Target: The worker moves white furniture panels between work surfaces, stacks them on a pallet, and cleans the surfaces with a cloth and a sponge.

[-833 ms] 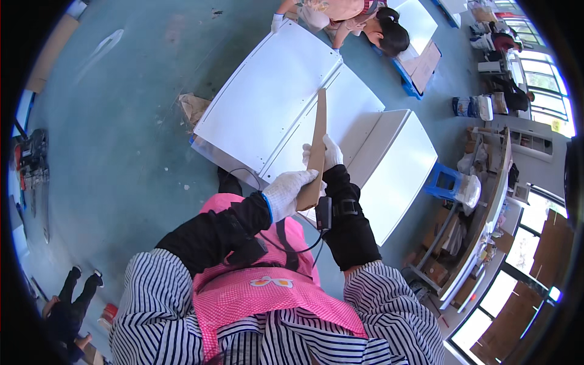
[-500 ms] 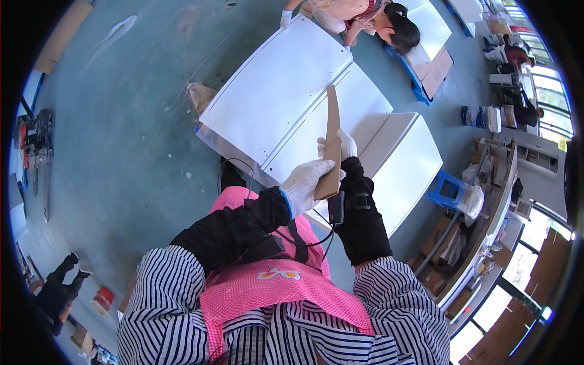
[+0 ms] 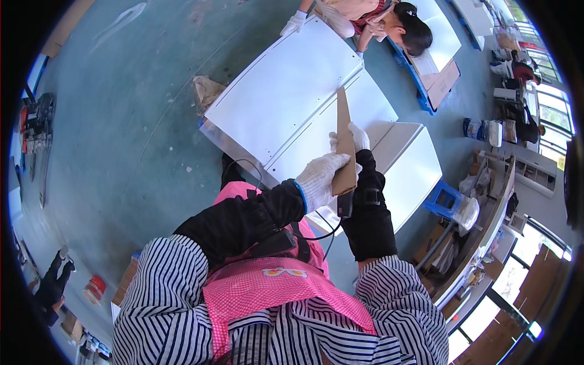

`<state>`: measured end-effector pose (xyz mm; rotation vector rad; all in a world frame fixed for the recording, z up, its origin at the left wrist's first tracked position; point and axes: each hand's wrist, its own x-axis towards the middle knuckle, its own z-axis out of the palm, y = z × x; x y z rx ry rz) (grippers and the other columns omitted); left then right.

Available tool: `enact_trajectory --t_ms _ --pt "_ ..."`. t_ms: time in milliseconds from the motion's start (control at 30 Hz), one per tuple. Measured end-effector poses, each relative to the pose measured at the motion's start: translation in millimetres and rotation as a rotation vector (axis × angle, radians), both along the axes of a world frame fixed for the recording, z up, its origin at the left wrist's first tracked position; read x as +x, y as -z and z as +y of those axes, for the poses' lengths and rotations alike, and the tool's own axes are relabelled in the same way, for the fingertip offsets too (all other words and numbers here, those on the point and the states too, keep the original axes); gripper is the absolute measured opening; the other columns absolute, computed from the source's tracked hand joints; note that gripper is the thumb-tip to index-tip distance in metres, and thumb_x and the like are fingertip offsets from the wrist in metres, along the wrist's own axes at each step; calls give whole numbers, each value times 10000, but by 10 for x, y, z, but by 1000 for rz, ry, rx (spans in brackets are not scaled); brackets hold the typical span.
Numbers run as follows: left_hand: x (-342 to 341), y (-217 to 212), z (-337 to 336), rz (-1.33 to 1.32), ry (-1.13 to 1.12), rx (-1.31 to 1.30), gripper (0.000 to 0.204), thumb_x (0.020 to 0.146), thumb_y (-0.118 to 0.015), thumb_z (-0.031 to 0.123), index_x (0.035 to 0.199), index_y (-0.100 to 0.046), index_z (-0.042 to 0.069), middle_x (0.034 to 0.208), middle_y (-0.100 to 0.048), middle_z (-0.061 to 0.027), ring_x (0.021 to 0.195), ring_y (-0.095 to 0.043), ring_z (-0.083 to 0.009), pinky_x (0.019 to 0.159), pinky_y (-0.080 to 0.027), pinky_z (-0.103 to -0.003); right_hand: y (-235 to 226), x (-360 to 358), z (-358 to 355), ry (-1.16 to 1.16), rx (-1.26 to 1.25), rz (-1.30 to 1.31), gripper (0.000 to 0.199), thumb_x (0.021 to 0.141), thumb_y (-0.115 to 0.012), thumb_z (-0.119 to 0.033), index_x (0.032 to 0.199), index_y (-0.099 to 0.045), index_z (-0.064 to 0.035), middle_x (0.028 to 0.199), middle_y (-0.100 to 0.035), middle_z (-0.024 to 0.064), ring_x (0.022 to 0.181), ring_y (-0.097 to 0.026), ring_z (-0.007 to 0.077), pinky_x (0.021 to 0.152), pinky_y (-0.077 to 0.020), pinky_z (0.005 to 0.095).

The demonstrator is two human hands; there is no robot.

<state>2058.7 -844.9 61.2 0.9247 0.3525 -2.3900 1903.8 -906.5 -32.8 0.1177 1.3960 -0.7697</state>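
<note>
A long folded strip of brown cardboard [image 3: 345,141] is held upright-slanted over white panels, its narrow end pointing away from me. My left hand [image 3: 320,177], in a white knit glove with a blue cuff, is closed on its near left side. On the strip's right side is my right hand [image 3: 360,138], also gloved in white and closed around it, its fingers partly hidden by the cardboard. Beneath lie a large white panel [image 3: 283,82] with small holes along its edge and a white boxy piece [image 3: 404,173] at the right.
Across the panels a co-worker bends over, a gloved hand [image 3: 294,23] at the far corner. A blue pallet [image 3: 415,80] carries panels behind. Crumpled brown paper [image 3: 208,92] lies left of the large panel. A blue stool [image 3: 442,201] and a cluttered workbench [image 3: 480,234] stand at the right.
Both my hands and the cardboard strip have shifted slightly right in the picture. The co-worker's gloved hand shows more fully at the panel's corner, and the whole view has moved a little.
</note>
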Motion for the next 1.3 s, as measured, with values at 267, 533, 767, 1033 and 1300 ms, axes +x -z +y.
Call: enact_trajectory --t_ms 267,533,767,1033,1300 --pt "55 -76 -19 34 32 -28 342 959 -480 213 1158 -417 -58 946 -591 -158 753 -611 -183 649 -540 -274 -19 -35 10 -41 6 8 349 922 -410 -378 1082 -354 -72 848 -522 219 589 -481 261 472 -432 362" --pt "73 -40 50 103 57 -116 368 947 -510 235 1164 -396 -39 962 -583 -165 770 -603 -181 664 -534 -269 9 -44 68 -28 -10 -36 372 929 -403 -380 1096 -354 -51 847 -518 212 575 -484 249 464 -435 349" --pt "-17 97 65 54 81 -54 287 933 -527 184 1118 -458 -25 958 -601 -122 846 -637 -177 758 -555 -279 -135 51 244 -54 -10 7 401 914 -418 -361 1072 -358 3 827 -541 183 574 -510 207 476 -464 322" --pt "-36 189 113 27 146 -42 216 930 -531 160 1073 -505 1 973 -613 -93 841 -656 -180 780 -574 -305 -45 16 351 -158 -4 128 491 921 -439 -442 1099 -519 8 894 -587 114 730 -540 181 715 -482 310" --pt "-628 745 -286 54 -9 -139 189 945 -503 164 1062 -521 17 943 -636 -94 793 -655 -192 683 -574 -267 569 -488 516 -16 -598 -269 267 905 -496 -222 1036 -512 10 969 -606 171 805 -580 260 765 -505 361"
